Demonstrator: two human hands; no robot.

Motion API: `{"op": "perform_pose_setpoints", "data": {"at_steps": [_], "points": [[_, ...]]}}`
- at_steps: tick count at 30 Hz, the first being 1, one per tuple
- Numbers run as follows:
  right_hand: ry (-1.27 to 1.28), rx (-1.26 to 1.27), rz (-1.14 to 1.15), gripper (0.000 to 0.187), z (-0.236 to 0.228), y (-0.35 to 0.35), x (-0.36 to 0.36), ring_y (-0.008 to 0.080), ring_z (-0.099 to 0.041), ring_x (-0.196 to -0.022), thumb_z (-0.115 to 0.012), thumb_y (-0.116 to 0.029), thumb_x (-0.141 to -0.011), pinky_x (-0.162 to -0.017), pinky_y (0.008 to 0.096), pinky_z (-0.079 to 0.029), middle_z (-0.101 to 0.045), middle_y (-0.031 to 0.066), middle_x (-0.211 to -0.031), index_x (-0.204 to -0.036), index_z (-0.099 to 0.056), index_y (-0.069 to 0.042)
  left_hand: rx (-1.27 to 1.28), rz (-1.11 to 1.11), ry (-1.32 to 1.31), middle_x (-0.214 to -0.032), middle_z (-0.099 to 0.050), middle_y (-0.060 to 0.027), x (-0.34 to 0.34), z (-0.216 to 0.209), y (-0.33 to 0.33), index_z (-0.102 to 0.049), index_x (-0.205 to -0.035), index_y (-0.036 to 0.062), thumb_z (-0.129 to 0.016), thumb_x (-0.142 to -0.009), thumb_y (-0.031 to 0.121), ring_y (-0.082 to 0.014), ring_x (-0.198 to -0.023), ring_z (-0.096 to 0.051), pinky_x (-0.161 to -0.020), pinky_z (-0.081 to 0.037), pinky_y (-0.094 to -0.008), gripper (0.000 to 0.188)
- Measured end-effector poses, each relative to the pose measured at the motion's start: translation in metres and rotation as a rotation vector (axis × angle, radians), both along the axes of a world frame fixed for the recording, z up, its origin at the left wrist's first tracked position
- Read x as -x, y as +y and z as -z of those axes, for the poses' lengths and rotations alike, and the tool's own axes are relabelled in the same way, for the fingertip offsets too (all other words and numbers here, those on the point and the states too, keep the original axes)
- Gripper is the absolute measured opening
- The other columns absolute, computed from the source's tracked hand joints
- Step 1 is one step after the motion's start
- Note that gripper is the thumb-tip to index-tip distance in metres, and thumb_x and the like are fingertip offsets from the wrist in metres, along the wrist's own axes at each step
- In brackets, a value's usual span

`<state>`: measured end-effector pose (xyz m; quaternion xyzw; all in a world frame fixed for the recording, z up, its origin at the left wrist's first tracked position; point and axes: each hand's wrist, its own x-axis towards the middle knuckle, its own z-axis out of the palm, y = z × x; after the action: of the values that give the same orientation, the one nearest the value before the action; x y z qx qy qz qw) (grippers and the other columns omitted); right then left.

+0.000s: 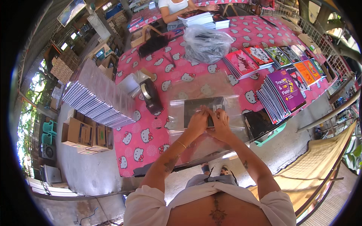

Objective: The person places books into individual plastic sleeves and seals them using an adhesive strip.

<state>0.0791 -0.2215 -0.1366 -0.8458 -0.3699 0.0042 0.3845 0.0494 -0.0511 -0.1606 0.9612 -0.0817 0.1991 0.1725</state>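
lying flat on a clear plastic sleeve [175,115], a dark-covered notebook [193,106] sits under both hands of the person at the near side of the table. as i see it, its long axis runs roughly from nine to three o'clock, and the fingers come onto it from six. the left hand [199,120] covers its middle; the right hand [220,122] bends over its lower right part, so the right is nearer the three o'clock edge, while the nine o'clock end shows uncovered. fingers on both hands are curled and meet near the middle, pressing or pinching; whether they grip the cover, the film or something small, i can't tell.

clear film spreads past the notebook on the left and right, and more of it lies at twelve. at ten o'clock, just beyond the film, stands a black tape dispenser [151,96]; farther off at nine rises a tall stack of spiral-bound books [100,100]. pink printed tablecloth [149,126] stretches out at eight. at four a black panel [259,123] sits close to the film, with purple-covered spiral notebooks [288,88] at two. the table's near edge runs close by at six. well away at twelve are a bunched clear plastic bag [207,45] and, past it, a co-worker [174,11].
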Motion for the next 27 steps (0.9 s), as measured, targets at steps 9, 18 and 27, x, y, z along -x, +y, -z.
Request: {"op": "perform_pose_setpoints", "data": {"at_steps": [9,18,27], "points": [[-0.456,0.415,-0.071,0.087,-0.01,0.004,-0.003,0.0259,-0.044,-0.127,-0.083,-0.047,-0.062,-0.106,0.0478,-0.032,-0.05,0.0117,-0.128,-0.131,-0.054,-0.004,-0.116,-0.035,0.393,-0.091,-0.069,-0.0243,-0.075,-0.052,0.058,-0.066,-0.109,-0.0021,-0.054,-0.084,0.01,-0.0396,-0.092,-0.068,-0.077,-0.055,-0.049,0.03],[-0.363,0.512,-0.101,0.077,-0.014,-0.001,-0.009,0.0229,-0.059,-0.108,-0.081,-0.046,-0.064,-0.099,0.0431,-0.037,-0.058,0.0091,-0.117,-0.122,-0.06,0.0,-0.181,-0.166,0.126,-0.14,-0.047,-0.0242,0.035,-0.012,0.044,-0.044,-0.138,-0.0011,-0.054,-0.096,0.032,-0.0367,-0.133,-0.044,-0.11,-0.033,-0.053,0.054],[-0.461,0.438,-0.192,0.076,-0.023,-0.001,-0.013,0.0238,-0.06,-0.102,-0.082,-0.047,-0.062,-0.093,0.0381,-0.039,-0.059,0.0092,-0.106,-0.118,-0.061,0.001,1.045,-0.906,0.081,-0.098,-0.066,-0.0074,0.06,-0.031,0.237,-0.067,-0.105,0.0009,-0.062,-0.095,0.021,-0.0185,-0.095,-0.061,-0.084,-0.055,-0.0409,0.023]]}}
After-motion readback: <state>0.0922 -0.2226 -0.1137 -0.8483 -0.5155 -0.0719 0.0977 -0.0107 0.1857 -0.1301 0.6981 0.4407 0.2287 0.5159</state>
